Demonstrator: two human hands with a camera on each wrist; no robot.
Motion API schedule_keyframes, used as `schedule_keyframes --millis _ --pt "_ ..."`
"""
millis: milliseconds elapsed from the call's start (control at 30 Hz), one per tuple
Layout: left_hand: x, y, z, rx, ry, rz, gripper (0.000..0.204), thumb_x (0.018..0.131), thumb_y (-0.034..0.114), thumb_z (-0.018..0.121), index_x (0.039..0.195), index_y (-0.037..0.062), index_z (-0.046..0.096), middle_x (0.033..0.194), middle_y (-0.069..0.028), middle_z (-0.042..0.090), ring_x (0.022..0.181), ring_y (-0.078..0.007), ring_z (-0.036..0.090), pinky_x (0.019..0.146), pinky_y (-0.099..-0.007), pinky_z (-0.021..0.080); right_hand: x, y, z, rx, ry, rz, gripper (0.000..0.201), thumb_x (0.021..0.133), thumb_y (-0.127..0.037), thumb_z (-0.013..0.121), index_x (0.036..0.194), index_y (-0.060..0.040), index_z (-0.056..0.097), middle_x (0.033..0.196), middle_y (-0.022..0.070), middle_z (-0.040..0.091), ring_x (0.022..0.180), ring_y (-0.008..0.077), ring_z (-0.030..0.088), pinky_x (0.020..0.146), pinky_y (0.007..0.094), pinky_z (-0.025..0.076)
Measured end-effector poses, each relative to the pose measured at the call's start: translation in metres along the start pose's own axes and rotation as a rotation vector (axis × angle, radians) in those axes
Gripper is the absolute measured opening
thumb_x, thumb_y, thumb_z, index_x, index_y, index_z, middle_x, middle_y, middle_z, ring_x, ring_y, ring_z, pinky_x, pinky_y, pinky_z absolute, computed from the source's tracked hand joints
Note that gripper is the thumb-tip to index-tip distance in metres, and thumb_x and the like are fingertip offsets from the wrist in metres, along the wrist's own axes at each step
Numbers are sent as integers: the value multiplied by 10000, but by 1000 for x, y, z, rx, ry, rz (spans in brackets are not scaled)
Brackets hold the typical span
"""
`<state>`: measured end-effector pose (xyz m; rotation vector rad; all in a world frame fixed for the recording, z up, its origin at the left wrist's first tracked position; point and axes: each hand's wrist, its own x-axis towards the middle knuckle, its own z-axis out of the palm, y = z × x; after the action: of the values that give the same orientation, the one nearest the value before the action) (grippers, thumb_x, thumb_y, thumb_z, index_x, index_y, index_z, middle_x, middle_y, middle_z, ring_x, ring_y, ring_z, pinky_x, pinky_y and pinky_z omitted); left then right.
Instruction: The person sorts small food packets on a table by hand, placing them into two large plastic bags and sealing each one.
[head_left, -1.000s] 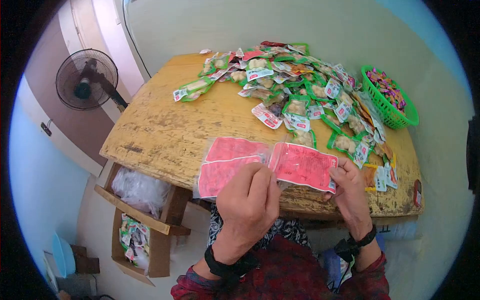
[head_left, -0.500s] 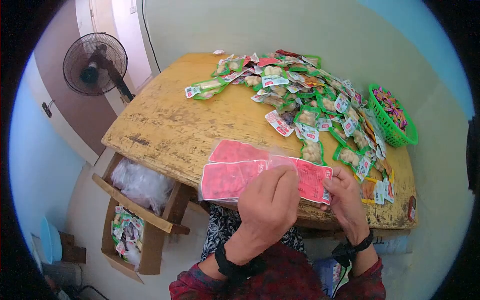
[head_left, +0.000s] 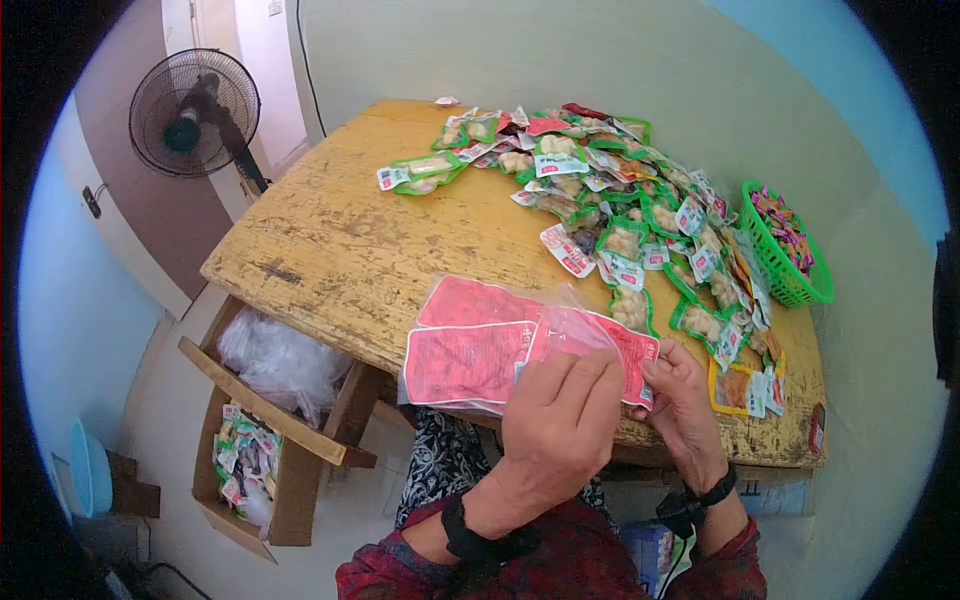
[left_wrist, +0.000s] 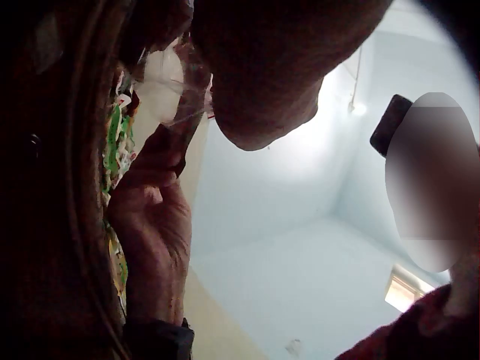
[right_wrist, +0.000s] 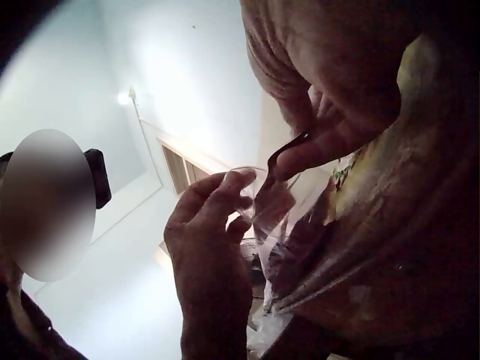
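Note:
A clear plastic bag lies over the table's front edge with flat pink packets inside its left part. My left hand pinches the bag near its mouth, fingertips and thumb together, as the right wrist view also shows. With thumb and fingers my right hand grips the right end of another pink packet. That packet's left part lies within the bag's mouth, partly hidden behind my left hand. In the right wrist view the film stretches between both hands.
Sealed snack packs are heaped across the back and right of the wooden table. A green basket of wrapped sweets stands at the right. Below left are an open drawer with plastic bags and a cardboard box. A fan stands beyond.
The pink packet in my right hand has slid left, deeper into the clear bag. My left hand has moved right with the bag's mouth, covering more of the packet. The head view has shifted slightly.

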<state>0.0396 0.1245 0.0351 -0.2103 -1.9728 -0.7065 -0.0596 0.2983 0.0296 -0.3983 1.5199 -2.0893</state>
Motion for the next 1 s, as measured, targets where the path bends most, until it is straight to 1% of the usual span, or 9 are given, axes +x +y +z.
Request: schedule_keyframes --millis 267,367,467,567,667,767,833,967,1000 --pt "-2 -4 4 -15 19 7 305 735 -1 714 1035 -28 664 1069 -161 697 897 -331 667 767 -418 546 2 -3 -10 -215 -103 28 198 1004 -70 636 1175 -21 551 1096 104 732 857 120 709 698 263 598" --pt "-7 -2 9 -66 4 32 323 737 3 711 1055 -38 665 1094 -171 698 931 -337 678 778 -418 563 10 -5 -1 -144 -111 54 193 998 -90 660 1154 -23 566 1090 94 729 847 107 689 699 250 575" --pt "-9 7 13 -155 -39 70 344 740 3 703 1078 -50 665 1121 -179 699 969 -344 685 812 -418 581 19 8 29 -128 27 -68 176 992 -121 688 1108 -37 586 994 40 709 778 78 645 644 232 537" --pt "-13 14 16 -200 -89 85 357 745 8 699 1095 -54 669 1146 -182 700 1018 -348 688 858 -417 588 25 8 34 -615 94 -171 173 984 -115 697 1112 -44 607 932 -8 670 764 66 614 642 228 522" --pt "-16 11 18 -190 -103 93 348 766 24 708 1104 -51 674 1168 -185 699 1066 -346 684 900 -415 584 30 10 36 -550 116 -182 211 971 -92 710 1155 -45 618 899 -29 640 744 72 599 636 234 514" --pt "-20 4 15 -211 -129 97 343 797 63 747 1117 -42 678 1185 -187 699 1107 -350 675 945 -429 563 33 7 19 -156 53 -26 275 973 -86 705 1218 -21 601 945 7 680 807 99 653 689 241 551" --pt "-23 -2 3 -178 -140 94 355 816 102 779 1130 -33 681 1193 -184 701 1136 -363 666 993 -452 539 27 -6 26 -117 57 -11 302 979 -85 690 1246 -2 576 997 53 701 852 139 693 721 264 582" --pt "-26 -26 -29 19 -222 -58 629 761 233 874 1287 -7 626 1332 -192 633 1262 -383 591 1072 -481 474 19 -9 18 -229 53 12 510 931 -94 719 1377 33 506 1081 139 712 917 177 710 781 303 599" --pt "-25 -33 -35 52 -244 -68 709 741 266 890 1331 0 603 1367 -194 609 1290 -385 568 1082 -484 462 20 -9 17 -287 52 -5 477 938 -96 716 1348 35 510 1086 144 711 905 197 722 762 311 608"
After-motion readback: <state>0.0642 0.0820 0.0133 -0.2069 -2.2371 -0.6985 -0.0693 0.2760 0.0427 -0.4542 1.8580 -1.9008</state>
